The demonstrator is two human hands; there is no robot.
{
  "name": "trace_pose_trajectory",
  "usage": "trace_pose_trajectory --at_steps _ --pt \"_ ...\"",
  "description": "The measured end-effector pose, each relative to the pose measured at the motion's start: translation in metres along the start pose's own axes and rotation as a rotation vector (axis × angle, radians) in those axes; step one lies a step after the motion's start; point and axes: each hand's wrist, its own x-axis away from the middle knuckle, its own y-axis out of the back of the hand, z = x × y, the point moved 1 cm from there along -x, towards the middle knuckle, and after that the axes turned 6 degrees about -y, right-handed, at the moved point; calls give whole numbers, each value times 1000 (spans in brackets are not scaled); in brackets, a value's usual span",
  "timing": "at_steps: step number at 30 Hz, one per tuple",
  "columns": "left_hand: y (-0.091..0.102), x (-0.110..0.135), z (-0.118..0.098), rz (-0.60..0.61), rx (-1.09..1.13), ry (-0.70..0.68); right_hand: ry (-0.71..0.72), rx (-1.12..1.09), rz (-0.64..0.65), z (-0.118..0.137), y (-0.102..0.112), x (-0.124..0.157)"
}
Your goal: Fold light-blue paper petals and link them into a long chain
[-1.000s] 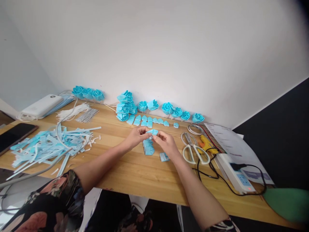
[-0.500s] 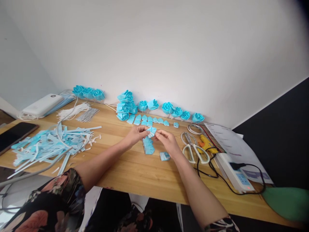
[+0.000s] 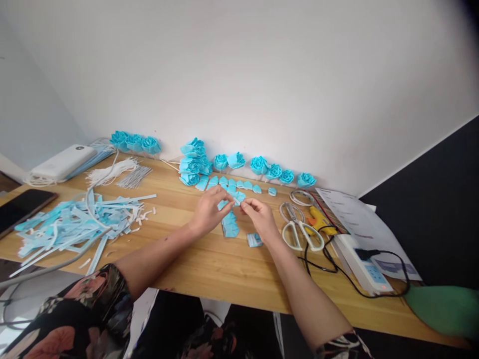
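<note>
Between my two hands is a small light-blue fabric petal (image 3: 239,198), pinched at its sides. My left hand (image 3: 208,210) is closed on its left side, thumb and fingers together. On the right side my right hand (image 3: 261,215) grips it between thumb and fingertips. Just below lies a stack of blue petals (image 3: 230,225) on the wooden table (image 3: 209,271). A small folded blue-and-white piece (image 3: 254,240) rests beside my right wrist. Behind the hands runs a row of blue petal pieces (image 3: 240,184).
Blue flowers (image 3: 190,164) stand along the wall. Blue-and-white strips (image 3: 86,222), a phone (image 3: 26,209) and a white power bank (image 3: 62,163) are on the left. Scissors (image 3: 301,234), a yellow glue gun (image 3: 321,221) and a power strip (image 3: 362,264) lie right.
My left hand has turned, its fingers now raised over the petal's left edge. My right hand keeps its pinch almost in place. The view has shifted slightly.
</note>
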Motion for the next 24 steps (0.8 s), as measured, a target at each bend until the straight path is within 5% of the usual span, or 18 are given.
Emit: trace_pose_trajectory --at_steps 9,24 --pt "-4 1 1 90 -48 -45 10 38 16 -2 -2 1" --pt "-5 2 1 76 -61 -51 95 216 0 3 -3 4"
